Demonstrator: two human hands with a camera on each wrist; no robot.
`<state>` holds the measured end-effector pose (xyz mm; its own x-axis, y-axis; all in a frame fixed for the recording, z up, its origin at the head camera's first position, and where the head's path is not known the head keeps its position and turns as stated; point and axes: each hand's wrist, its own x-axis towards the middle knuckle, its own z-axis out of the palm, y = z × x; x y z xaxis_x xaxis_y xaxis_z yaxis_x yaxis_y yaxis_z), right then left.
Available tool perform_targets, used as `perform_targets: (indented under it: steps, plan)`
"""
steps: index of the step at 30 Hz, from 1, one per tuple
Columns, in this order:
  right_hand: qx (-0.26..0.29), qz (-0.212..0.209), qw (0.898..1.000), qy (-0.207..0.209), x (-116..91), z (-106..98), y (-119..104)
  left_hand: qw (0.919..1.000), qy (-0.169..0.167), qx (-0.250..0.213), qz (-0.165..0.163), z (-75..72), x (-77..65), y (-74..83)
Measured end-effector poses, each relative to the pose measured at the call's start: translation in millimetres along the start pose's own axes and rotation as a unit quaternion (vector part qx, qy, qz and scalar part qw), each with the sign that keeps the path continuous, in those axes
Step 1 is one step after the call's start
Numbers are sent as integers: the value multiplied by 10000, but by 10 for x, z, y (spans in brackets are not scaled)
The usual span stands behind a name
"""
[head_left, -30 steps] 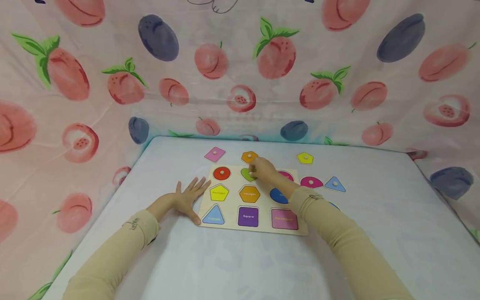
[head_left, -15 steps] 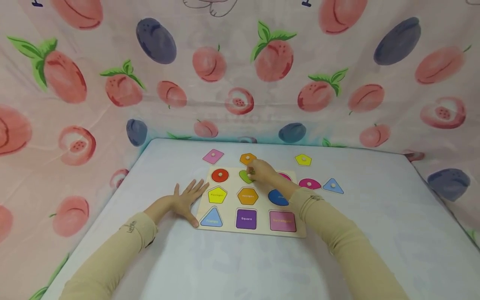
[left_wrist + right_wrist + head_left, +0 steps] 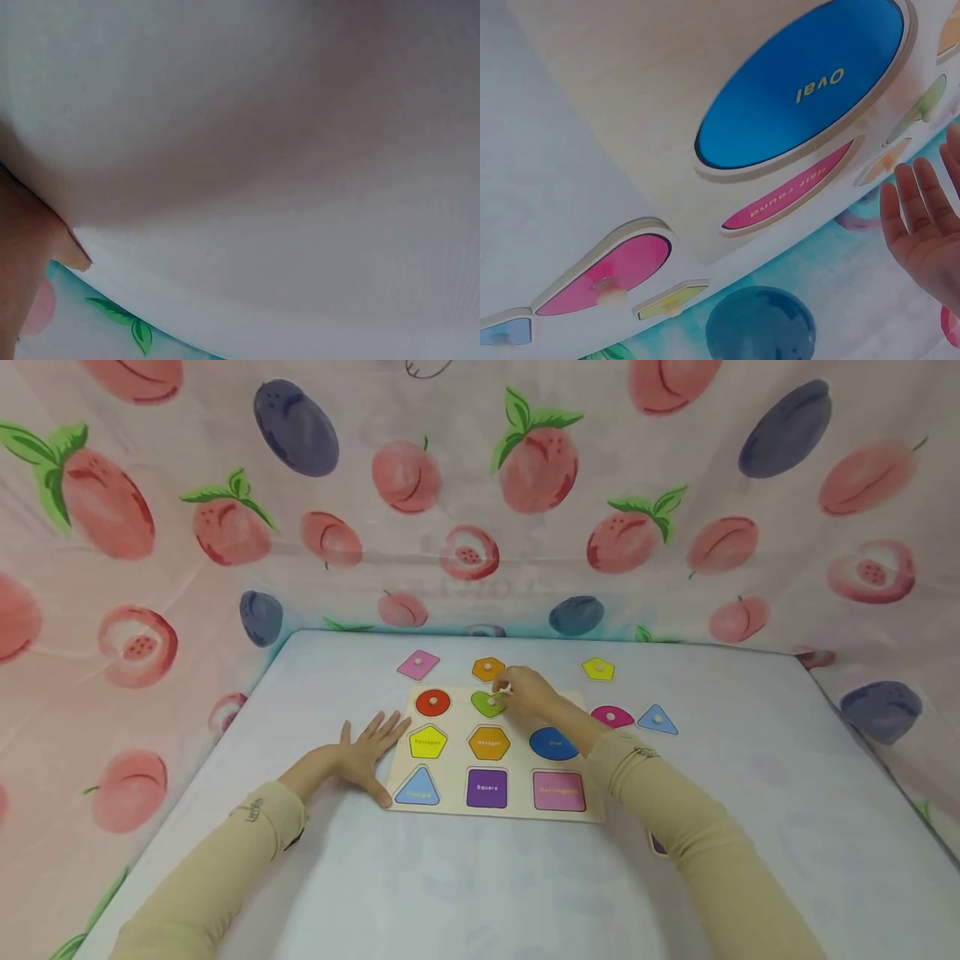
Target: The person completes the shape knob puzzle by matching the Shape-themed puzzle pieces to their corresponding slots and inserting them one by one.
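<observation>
A pale wooden shape-puzzle board lies on the white table. My left hand rests with fingers spread at its left edge. The green heart piece sits in the top row, its knob uncovered. Just above and right of it is my right hand, fingers loosely bent and apart from the knob. The right wrist view shows that hand holding nothing, with the heart on the board. Beside the heart sits the red circle piece. The blue oval recess and half-round recess hold no piece.
Behind the board lie a pink rectangle piece, an orange hexagon piece and a yellow pentagon piece. To the right are a magenta half-round piece and a blue triangle piece. A purple piece is mostly behind the right sleeve.
My right hand has let go of the green heart's knob and lifted slightly up and right. The heart stays in the board. My left hand keeps its place at the edge.
</observation>
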<state>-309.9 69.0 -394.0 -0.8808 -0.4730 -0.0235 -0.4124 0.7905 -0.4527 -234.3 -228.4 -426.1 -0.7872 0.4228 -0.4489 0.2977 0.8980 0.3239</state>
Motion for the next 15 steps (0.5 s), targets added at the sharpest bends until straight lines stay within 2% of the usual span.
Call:
perform_targets:
  steps: [6,15]
  plan:
    - [-57,-328,9994,42,-53,-54,-7,10000,-8,7,-8,2,15,-22]
    - [53,-503,9986,141,-123,-75,-32,9999,-91,4,66,-12,26,-17]
